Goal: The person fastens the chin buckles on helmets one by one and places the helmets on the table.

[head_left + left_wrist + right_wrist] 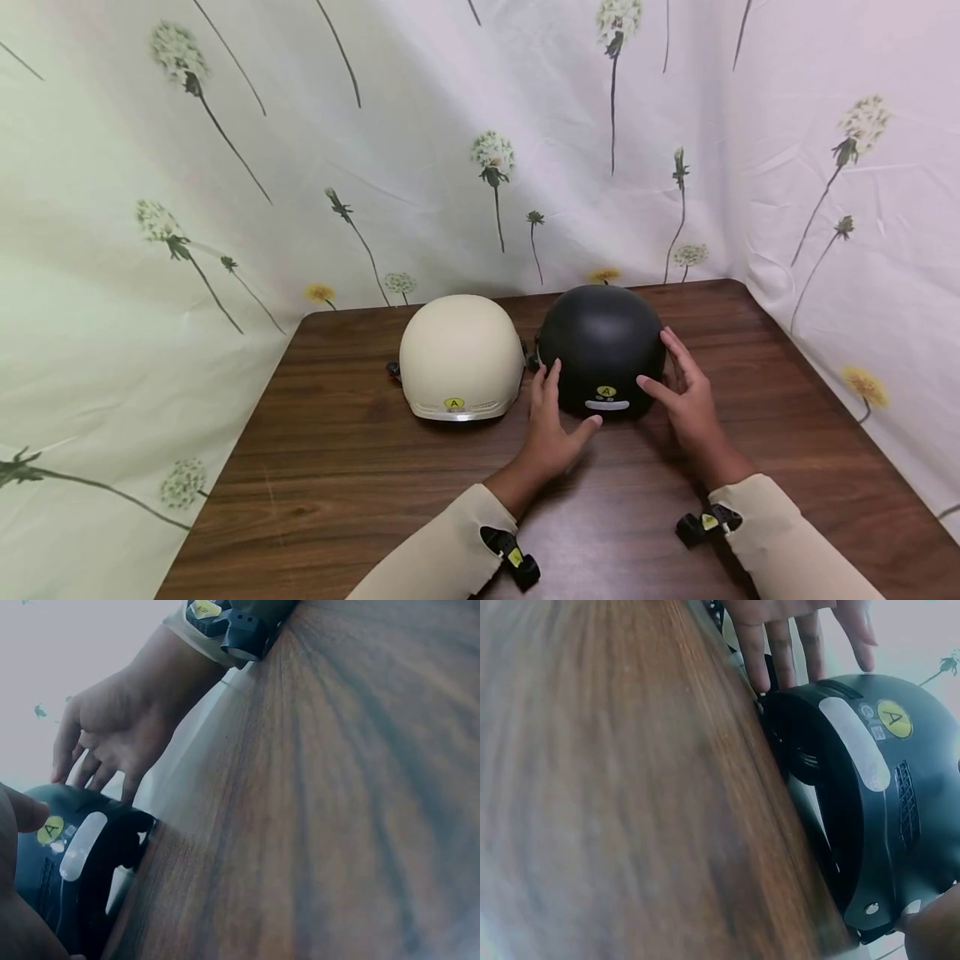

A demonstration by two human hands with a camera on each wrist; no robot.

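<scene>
A matte black helmet [600, 337] rests on the wooden table, its yellow "A" sticker and pale strip facing me. My left hand [551, 437] is at its left side, fingers extended up along the shell and thumb spread towards the front. At the other side is my right hand [690, 408], with straight, spread fingers by the shell. In the right wrist view, the left fingertips [814, 664] stand right at the helmet's edge, and the dark hollow under the rim shows. Just left of the black helmet sits a cream helmet [461, 354], with a yellow "A" sticker too.
The brown wooden table [322, 500] reaches back to a white cloth [420, 167] printed with dandelions, which also hangs along both sides. Black straps with small devices, one on the left wrist [510, 554] and one on the right [708, 525], go round the sleeves.
</scene>
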